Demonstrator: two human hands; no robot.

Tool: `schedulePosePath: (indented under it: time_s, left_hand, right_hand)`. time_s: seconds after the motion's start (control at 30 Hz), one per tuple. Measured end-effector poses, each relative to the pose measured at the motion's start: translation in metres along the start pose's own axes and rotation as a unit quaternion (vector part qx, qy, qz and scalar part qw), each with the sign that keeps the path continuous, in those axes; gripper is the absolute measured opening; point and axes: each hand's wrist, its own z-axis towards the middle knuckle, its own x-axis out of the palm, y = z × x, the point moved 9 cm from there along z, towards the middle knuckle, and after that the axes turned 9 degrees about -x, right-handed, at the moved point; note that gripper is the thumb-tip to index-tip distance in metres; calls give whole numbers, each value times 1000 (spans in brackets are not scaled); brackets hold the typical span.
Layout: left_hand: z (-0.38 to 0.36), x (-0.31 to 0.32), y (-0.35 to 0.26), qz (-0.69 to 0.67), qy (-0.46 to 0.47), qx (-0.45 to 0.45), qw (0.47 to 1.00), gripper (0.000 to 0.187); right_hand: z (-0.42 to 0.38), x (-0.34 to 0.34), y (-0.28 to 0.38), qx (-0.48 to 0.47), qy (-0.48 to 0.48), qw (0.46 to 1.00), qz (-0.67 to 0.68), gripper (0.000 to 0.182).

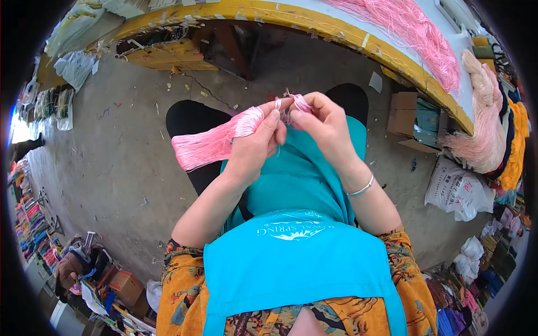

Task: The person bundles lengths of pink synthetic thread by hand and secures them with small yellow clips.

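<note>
A pink thread tassel (204, 147) hangs out to the left from my left hand (255, 140), its strands fanning to a cut end. The fingers of that hand are closed around its bound top. My right hand (325, 122) pinches a small loop of pink thread (301, 103) just beside the left fingertips. Both hands meet above my lap, over the turquoise apron (291, 173). What lies between the fingertips is small and partly hidden by the fingers.
Ahead is a yellow-edged table (314, 25) with pink thread skeins (414, 33) on it. A cardboard box (403, 115) and a white sack (454, 187) stand on the floor at right. Pale and orange skeins (513, 145) hang farther right. Thread scraps litter the concrete floor (123, 168).
</note>
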Motion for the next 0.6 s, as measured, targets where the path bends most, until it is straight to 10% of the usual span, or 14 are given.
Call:
schedulePosePath:
  time_s: [0.33,0.6]
  left_hand:
    - [-14,13,-19,381,-27,158,911,58]
    - [-19,24,-30,334,23,99,937,58]
  right_hand:
    - [0,20,6,-41,-48,992,105,21]
    - [5,1,16,-40,-46,998,13,5]
